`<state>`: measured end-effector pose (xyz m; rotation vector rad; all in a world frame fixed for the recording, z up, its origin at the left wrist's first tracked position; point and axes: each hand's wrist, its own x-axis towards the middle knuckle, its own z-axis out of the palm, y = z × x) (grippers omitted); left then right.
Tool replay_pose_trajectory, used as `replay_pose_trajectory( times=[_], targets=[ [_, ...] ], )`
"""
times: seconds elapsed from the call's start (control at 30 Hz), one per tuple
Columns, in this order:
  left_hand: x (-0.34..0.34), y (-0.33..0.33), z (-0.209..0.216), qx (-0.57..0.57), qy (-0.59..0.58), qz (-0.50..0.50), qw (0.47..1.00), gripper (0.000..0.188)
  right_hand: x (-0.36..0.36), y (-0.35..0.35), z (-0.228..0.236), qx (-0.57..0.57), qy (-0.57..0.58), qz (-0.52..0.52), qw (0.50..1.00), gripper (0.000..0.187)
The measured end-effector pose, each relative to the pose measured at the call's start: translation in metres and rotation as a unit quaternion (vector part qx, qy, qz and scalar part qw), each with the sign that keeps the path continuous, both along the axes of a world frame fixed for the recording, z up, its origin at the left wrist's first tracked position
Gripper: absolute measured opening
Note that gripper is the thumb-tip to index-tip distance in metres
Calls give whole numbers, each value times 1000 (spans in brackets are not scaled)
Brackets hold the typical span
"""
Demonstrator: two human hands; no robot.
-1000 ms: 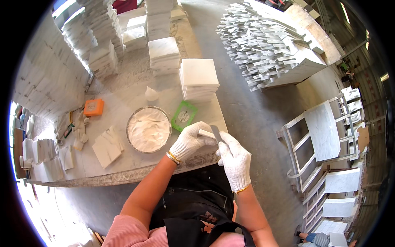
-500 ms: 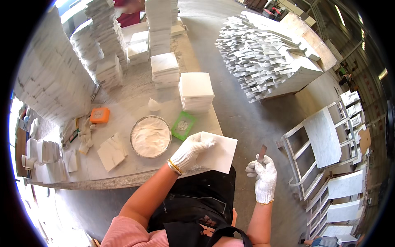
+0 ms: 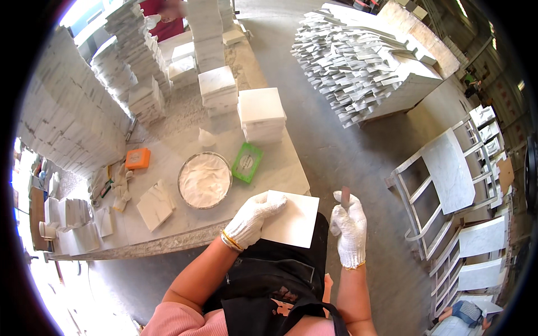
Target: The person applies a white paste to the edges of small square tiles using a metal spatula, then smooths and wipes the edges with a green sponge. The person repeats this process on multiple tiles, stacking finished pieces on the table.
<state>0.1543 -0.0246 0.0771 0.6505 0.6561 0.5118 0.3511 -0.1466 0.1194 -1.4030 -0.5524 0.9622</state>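
My gloved left hand (image 3: 250, 220) grips a square white stone tile (image 3: 291, 218) by its left edge, thumb lying over the top face. The tile is held just off the table's front edge, above my dark apron. To its right, my gloved right hand (image 3: 348, 229) is closed on a small flat brown-grey blade, perhaps a scraper (image 3: 346, 197), which points upward. On the table beyond the left hand stands a round tray of white paste (image 3: 205, 180). Right of that tray lies a green box (image 3: 247, 162).
The stone-topped table (image 3: 185, 232) carries stacked white tiles (image 3: 261, 115), a loose tile (image 3: 156, 205), an orange box (image 3: 138, 158) and tall tile piles at left. A heap of stone strips (image 3: 347, 73) stands across the floor. Metal racks with slabs (image 3: 448, 168) are at right. Other people appear at far left and lower right.
The tile has turned a little and shifted slightly left and down with my left hand. My right hand has moved left and up, closer to the tile, still holding the blade.
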Motion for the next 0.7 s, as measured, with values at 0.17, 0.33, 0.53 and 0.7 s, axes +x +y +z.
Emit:
replay_pose_trajectory(
  times=[0.17, 0.33, 0.53, 0.7],
  targets=[
    [-3, -9, 7, -54, -7, -4, 999, 29, -20, 17, -2, 16, -302, 81, 950, 69],
    [-14, -15, 8, -81, -13, -9, 997, 30, 1, 28, -7, -18, -49, -65, 997, 37],
    [-22, -19, 0, -34, 11, 31, 999, 28, 5, 18, -23, -17, -5, -43, 999, 37],
    [-38, -21, -5, -40, 3, 65, 997, 26, -1, 22, -31, -35, -34, 2, 999, 35]
  ],
)
